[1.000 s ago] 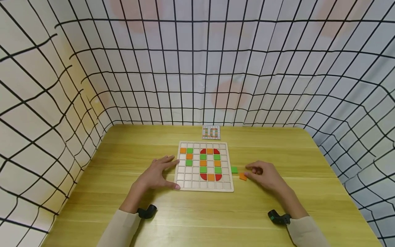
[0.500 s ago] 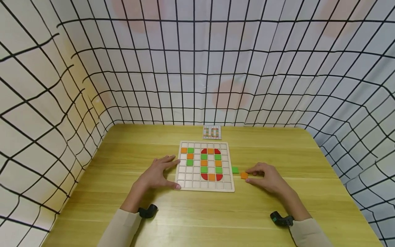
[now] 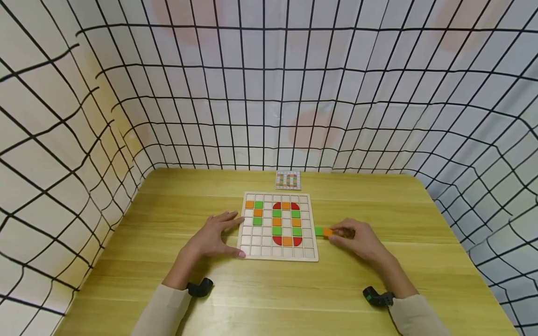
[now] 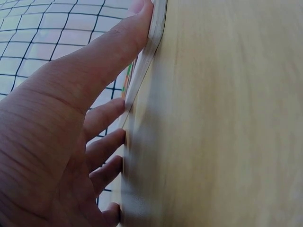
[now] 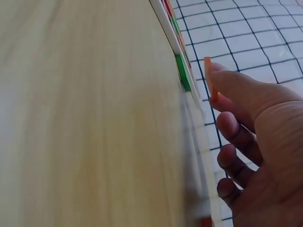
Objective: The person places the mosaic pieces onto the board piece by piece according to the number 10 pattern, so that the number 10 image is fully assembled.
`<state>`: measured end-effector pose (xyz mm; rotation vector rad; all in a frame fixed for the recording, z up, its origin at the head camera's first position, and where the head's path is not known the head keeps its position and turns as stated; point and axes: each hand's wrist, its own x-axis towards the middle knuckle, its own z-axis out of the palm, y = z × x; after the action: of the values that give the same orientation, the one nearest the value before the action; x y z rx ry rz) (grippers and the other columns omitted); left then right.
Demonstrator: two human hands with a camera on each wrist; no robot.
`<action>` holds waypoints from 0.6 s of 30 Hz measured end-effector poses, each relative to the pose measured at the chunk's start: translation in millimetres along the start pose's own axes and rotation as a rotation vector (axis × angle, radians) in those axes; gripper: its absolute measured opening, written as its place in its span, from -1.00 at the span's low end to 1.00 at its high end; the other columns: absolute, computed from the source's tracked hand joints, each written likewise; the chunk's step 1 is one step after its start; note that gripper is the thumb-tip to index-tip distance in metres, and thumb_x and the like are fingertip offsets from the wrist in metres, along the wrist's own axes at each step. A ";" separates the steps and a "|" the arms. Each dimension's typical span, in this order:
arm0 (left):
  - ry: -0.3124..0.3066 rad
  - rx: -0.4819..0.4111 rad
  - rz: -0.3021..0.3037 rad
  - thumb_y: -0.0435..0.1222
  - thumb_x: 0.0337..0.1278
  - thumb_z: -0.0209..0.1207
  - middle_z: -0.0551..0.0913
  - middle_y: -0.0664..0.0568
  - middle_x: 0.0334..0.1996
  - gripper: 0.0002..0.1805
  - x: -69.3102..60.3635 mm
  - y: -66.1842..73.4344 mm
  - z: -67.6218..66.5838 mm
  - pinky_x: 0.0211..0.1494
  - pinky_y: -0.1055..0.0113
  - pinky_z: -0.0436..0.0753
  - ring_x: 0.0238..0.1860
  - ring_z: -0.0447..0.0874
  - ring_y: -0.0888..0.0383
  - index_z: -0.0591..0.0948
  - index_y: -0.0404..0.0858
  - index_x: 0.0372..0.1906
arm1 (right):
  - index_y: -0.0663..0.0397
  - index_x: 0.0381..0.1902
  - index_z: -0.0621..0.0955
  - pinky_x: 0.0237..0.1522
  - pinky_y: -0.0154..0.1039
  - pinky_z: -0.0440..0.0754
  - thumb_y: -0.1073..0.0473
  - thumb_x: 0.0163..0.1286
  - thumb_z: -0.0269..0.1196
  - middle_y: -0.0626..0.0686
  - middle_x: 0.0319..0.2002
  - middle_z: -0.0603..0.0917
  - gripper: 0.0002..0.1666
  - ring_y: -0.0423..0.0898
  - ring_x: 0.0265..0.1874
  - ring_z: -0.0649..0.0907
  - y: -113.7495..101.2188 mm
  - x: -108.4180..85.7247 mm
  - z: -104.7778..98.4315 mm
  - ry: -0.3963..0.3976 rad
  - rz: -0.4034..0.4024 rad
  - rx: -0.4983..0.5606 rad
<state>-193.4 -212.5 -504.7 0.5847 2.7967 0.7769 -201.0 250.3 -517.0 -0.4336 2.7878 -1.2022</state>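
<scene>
A pale square grid board [image 3: 256,242] lies on the table, with orange, green and red tiles set in some of its cells. The tiles on the right form a closed ring with rounded red corners. My left hand [image 3: 207,239] rests at the board's left edge, thumb and forefinger touching it, fingers spread. Between thumb and fingertips, my right hand [image 3: 358,239] pinches an orange square tile [image 5: 210,79], which is raised off the table in the right wrist view. Beside the board's right edge lies a loose green tile [image 3: 318,231], just left of the orange one.
Behind the board lies a small printed card [image 3: 288,180] showing a grid with a coloured pattern. The wooden table [image 3: 269,298] ends at a white curtain [image 3: 235,116] with black grid lines, which encloses the back and both sides.
My right hand has taken hold of the loose orange tile and lifted it, shifting it slightly left toward the green tile. The left hand and the board have stayed in place.
</scene>
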 end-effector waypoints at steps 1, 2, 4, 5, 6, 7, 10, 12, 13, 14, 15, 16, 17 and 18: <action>0.000 0.000 0.001 0.35 -0.30 0.52 0.22 -0.06 0.62 0.18 -0.3 -0.2 -0.1 0.65 -0.34 -0.15 0.65 0.06 -0.19 0.38 0.05 0.55 | -0.21 -0.04 0.77 -0.27 -0.33 0.55 -0.21 0.27 0.48 -0.13 -0.28 0.66 -0.61 -0.10 -0.29 0.57 -2.8 2.1 1.4 0.000 -0.004 0.010; -0.001 -0.001 0.001 0.35 -0.29 0.52 0.22 -0.06 0.62 0.18 -0.7 -0.3 -0.2 0.65 -0.34 -0.15 0.65 0.06 -0.19 0.38 0.05 0.55 | -0.21 -0.04 0.77 -0.29 -0.34 0.54 -0.21 0.26 0.48 -0.12 -0.29 0.66 -0.61 -0.10 -0.30 0.56 -5.5 4.3 2.9 0.002 -0.007 0.015; -0.002 -0.001 0.000 0.35 -0.29 0.52 0.22 -0.07 0.62 0.18 -1.3 -0.4 -0.3 0.65 -0.34 -0.14 0.64 0.06 -0.20 0.38 0.04 0.55 | -0.21 -0.05 0.77 -0.31 -0.34 0.51 -0.21 0.27 0.47 -0.13 -0.31 0.64 -0.62 -0.11 -0.31 0.54 -10.6 9.1 6.9 0.003 -0.022 0.015; -0.004 -0.004 -0.002 0.34 -0.29 0.52 0.22 -0.07 0.62 0.18 -1.6 -0.1 -0.6 0.65 -0.34 -0.15 0.64 0.06 -0.20 0.38 0.04 0.55 | -0.21 -0.06 0.78 -0.31 -0.34 0.49 -0.20 0.27 0.47 -0.12 -0.33 0.63 -0.63 -0.11 -0.32 0.53 -13.5 11.5 8.9 0.003 -0.031 0.017; -0.004 -0.006 -0.003 0.34 -0.29 0.52 0.22 -0.06 0.62 0.18 -1.7 0.3 -0.9 0.65 -0.34 -0.15 0.64 0.06 -0.19 0.38 0.05 0.55 | -0.21 -0.07 0.78 -0.33 -0.33 0.47 -0.18 0.27 0.48 -0.12 -0.34 0.62 -0.65 -0.11 -0.33 0.52 -16.5 14.1 11.3 0.002 -0.039 0.021; -0.003 -0.007 -0.004 0.35 -0.29 0.52 0.22 -0.06 0.62 0.18 -1.8 0.7 -1.1 0.66 -0.33 -0.15 0.64 0.06 -0.19 0.38 0.05 0.55 | -0.21 -0.08 0.78 -0.34 -0.32 0.46 -0.16 0.27 0.48 -0.11 -0.35 0.61 -0.67 -0.11 -0.34 0.51 -19.1 16.6 13.6 0.001 -0.050 0.023; 0.001 -0.006 -0.008 0.35 -0.31 0.53 0.23 -0.05 0.62 0.18 -1.9 0.9 -1.5 0.66 -0.33 -0.14 0.65 0.06 -0.19 0.40 0.05 0.54 | -0.19 -0.10 0.78 -0.36 -0.31 0.42 -0.08 0.27 0.50 -0.09 -0.37 0.59 -0.72 -0.11 -0.36 0.48 -27.2 23.9 21.5 0.000 -0.072 0.047; 0.005 -0.001 -0.007 0.36 -0.32 0.52 0.24 -0.06 0.61 0.18 -1.7 0.7 -1.4 0.65 -0.34 -0.13 0.64 0.07 -0.19 0.40 0.05 0.54 | -0.14 -0.09 0.79 -0.36 -0.30 0.39 -0.05 0.27 0.51 -0.08 -0.37 0.59 -0.71 -0.10 -0.36 0.46 -32.9 28.3 26.4 -0.002 -0.085 0.056; 0.005 0.003 -0.007 0.37 -0.32 0.52 0.24 -0.06 0.61 0.18 -1.6 0.5 -1.2 0.65 -0.34 -0.12 0.64 0.07 -0.19 0.40 0.05 0.54 | -0.12 -0.08 0.79 -0.36 -0.31 0.39 -0.03 0.27 0.51 -0.08 -0.37 0.59 -0.71 -0.09 -0.35 0.46 -35.7 30.3 28.9 -0.003 -0.087 0.061; 0.006 0.004 -0.007 0.37 -0.33 0.52 0.24 -0.06 0.61 0.18 -1.4 0.3 -1.1 0.65 -0.34 -0.11 0.64 0.08 -0.19 0.40 0.05 0.54 | -0.11 -0.07 0.80 -0.35 -0.31 0.39 -0.03 0.27 0.51 -0.08 -0.37 0.59 -0.69 -0.09 -0.35 0.46 -38.6 32.2 31.3 0.000 -0.087 0.067; 0.006 0.006 -0.006 0.37 -0.33 0.52 0.24 -0.05 0.61 0.18 -1.0 0.2 -1.0 0.65 -0.35 -0.11 0.64 0.07 -0.19 0.40 0.06 0.54 | -0.09 -0.07 0.80 -0.34 -0.31 0.38 -0.04 0.26 0.52 -0.08 -0.37 0.58 -0.68 -0.09 -0.34 0.46 -41.0 34.2 33.8 0.002 -0.094 0.064; 0.006 0.008 -0.005 0.38 -0.33 0.52 0.24 -0.05 0.61 0.18 -0.5 -0.2 -0.7 0.65 -0.35 -0.11 0.64 0.07 -0.19 0.40 0.06 0.54 | -0.08 -0.06 0.80 -0.33 -0.31 0.39 -0.04 0.26 0.52 -0.08 -0.36 0.58 -0.67 -0.09 -0.33 0.46 -43.6 36.0 36.1 0.003 -0.100 0.065; 0.004 0.008 -0.005 0.38 -0.33 0.51 0.24 -0.05 0.61 0.18 0.0 -0.1 -0.7 0.65 -0.35 -0.11 0.64 0.07 -0.19 0.40 0.06 0.54 | -0.07 -0.07 0.80 -0.32 -0.31 0.40 -0.04 0.26 0.52 -0.08 -0.36 0.59 -0.67 -0.08 -0.33 0.47 -46.5 37.7 38.2 0.004 -0.107 0.069; 0.002 0.008 -0.006 0.38 -0.33 0.51 0.23 -0.04 0.61 0.18 0.5 -0.1 -0.8 0.65 -0.34 -0.12 0.65 0.06 -0.19 0.40 0.07 0.54 | -0.07 -0.08 0.80 -0.31 -0.31 0.40 -0.05 0.25 0.52 -0.08 -0.36 0.59 -0.67 -0.08 -0.32 0.48 -48.7 39.7 40.9 0.008 -0.113 0.073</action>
<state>-194.1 -212.8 -504.1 0.5770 2.8035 0.7659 -220.6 178.5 -508.3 -0.5886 2.7481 -1.3263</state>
